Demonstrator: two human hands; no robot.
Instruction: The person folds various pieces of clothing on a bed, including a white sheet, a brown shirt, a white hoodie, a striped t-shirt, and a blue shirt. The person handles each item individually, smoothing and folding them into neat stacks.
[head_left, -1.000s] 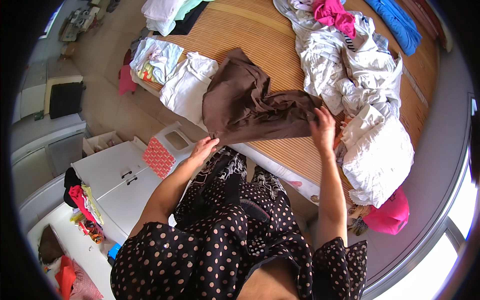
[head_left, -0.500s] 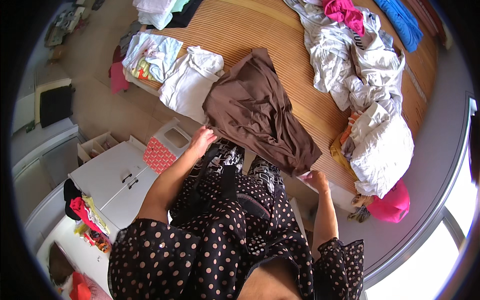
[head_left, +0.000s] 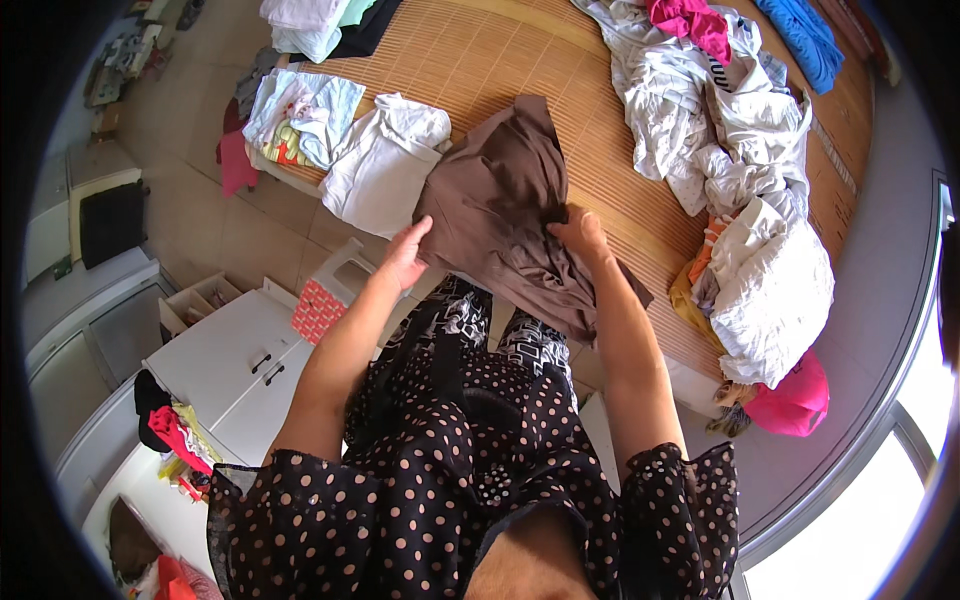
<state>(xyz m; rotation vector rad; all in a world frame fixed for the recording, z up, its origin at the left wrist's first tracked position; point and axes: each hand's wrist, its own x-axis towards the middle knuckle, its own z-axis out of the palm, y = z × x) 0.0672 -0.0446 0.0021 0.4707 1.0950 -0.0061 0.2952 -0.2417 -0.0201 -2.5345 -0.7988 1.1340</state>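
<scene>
A dark brown cloth garment (head_left: 490,205) is spread over the near edge of the bed, wrinkled, its lower right corner hanging toward my legs. I cannot make out its exact kind. At its left edge my left hand (head_left: 408,255) grips the fabric, thumb on top and fingers partly hidden beneath. My right hand (head_left: 582,236) is closed on the cloth along its right side, with some of the garment lying under that forearm. Beside the brown cloth, to the left, a white shirt (head_left: 385,160) lies partly touching it.
Folded light-coloured clothes (head_left: 310,105) sit at the bed's left edge. A heap of white clothes (head_left: 750,150) covers the right side of the bamboo mat (head_left: 470,60). On the floor at left stand a red-patterned stool (head_left: 325,305) and a white cabinet (head_left: 230,350).
My right hand has moved up and left from the garment's lower right corner to its right side. My left hand has shifted slightly up the left edge. The cloth is more bunched.
</scene>
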